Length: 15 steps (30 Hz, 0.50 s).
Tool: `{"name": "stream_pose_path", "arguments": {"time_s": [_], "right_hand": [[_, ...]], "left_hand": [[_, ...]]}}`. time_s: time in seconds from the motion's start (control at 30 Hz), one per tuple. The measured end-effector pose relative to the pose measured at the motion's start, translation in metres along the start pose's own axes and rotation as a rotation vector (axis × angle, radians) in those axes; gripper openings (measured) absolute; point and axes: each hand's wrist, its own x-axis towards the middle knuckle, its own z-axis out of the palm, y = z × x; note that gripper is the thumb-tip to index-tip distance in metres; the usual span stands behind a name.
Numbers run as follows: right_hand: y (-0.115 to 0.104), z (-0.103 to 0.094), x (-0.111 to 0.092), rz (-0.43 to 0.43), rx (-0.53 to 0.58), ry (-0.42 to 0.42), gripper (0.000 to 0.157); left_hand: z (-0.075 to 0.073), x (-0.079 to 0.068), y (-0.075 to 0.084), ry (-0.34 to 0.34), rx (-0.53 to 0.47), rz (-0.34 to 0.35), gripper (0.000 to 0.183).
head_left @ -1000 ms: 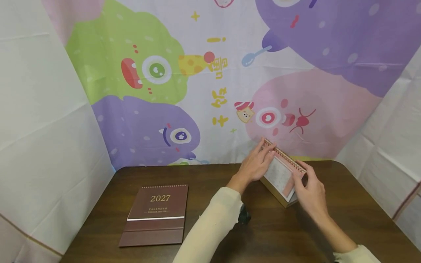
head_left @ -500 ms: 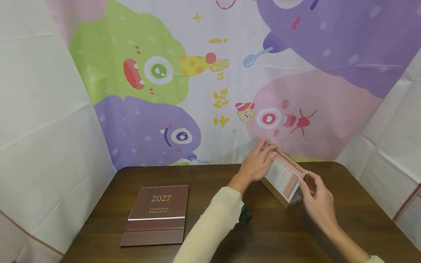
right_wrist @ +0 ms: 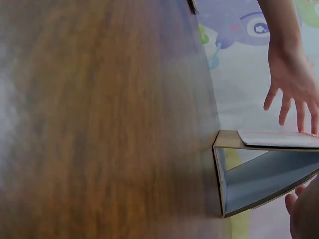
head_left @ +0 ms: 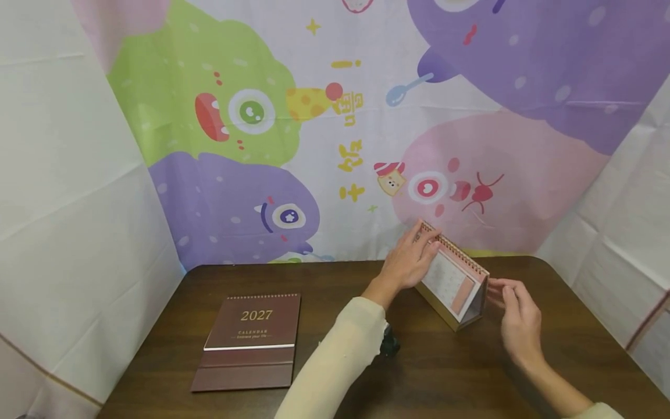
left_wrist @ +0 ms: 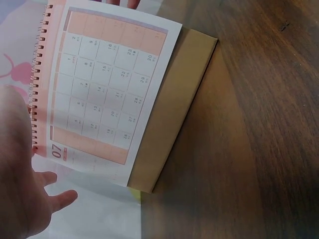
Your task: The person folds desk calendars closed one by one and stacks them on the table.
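Observation:
A desk calendar (head_left: 450, 282) with a pink-and-white page and gold spiral stands as a tent, turned at an angle, at the table's back right. Its page reads 07 in the left wrist view. My left hand (head_left: 407, 262) rests on its upper left corner at the spiral; in the right wrist view that hand's fingers (right_wrist: 300, 115) are straight and spread. Just off the calendar's right end is my right hand (head_left: 522, 323), its fingers loosely bent and reaching behind the back panel. The hollow inside of the stand (right_wrist: 271, 167) shows in the right wrist view.
A maroon 2027 calendar (head_left: 253, 317) lies at the left of the dark wooden table (head_left: 335, 285). Behind the table hangs a cartoon-printed cloth (head_left: 324, 134), with white cloth walls (head_left: 68, 192) at both sides. A small dark object (head_left: 389, 342) shows beside the left cuff.
My right hand has let go of the spiral edge at the calendar's right end and moved right and down, clear of the page. The left hand stays in place.

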Motion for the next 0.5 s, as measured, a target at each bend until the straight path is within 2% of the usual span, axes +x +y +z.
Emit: {"name": "stream_pose_path", "arguments": {"time_s": [0.13,0.2,0.5], "right_hand": [[0.0025,0.0009,0.0031,-0.003,0.162,0.017,0.043],[0.0032,0.0011,0.0033,-0.006,0.199,0.022,0.044],[0.0059,0.0014,0.0035,-0.019,0.221,0.026,0.048]], "left_hand": [[0.0000,-0.0001,-0.0001,-0.001,0.005,0.003,0.059],[-0.0002,-0.0002,0.0001,-0.005,0.007,0.005,0.059],[-0.0009,-0.0003,0.0000,-0.005,0.003,0.004,0.058]]}}
